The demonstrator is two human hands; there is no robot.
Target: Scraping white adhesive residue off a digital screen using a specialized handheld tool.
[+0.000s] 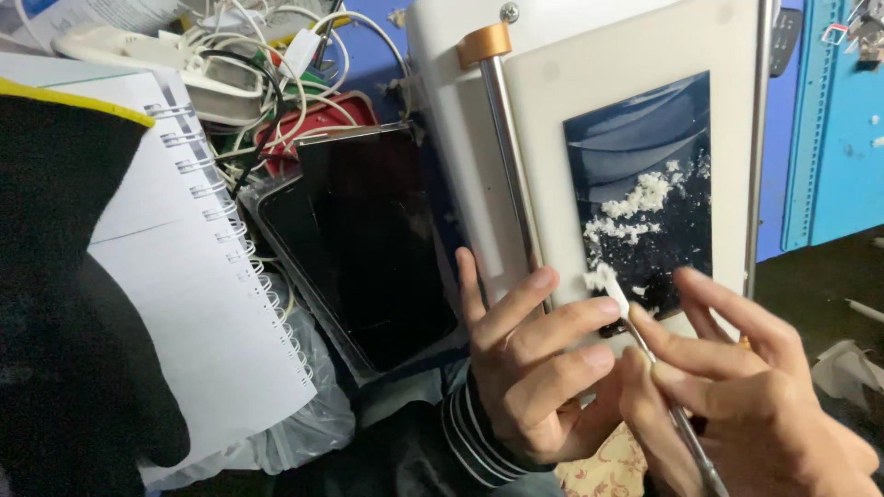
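My left hand (534, 368) grips the lower edge of a white machine plate (552, 156) that carries a dark glass panel (645, 175). White scraped residue (635, 207) lies across the lower half of that panel. My right hand (746, 405) holds a thin metal scraper tool (658, 364), its flat tip touching a lump of residue at the panel's bottom left corner. A metal rod with an orange collar (506, 156) runs down the plate's left side.
A dark tablet-like screen (368, 239) lies left of the plate. A spiral notebook (184, 276) sits farther left, partly under a black cloth (64, 304). Tangled white cables and a power strip (230, 64) fill the top left. A blue cabinet (838, 120) stands at right.
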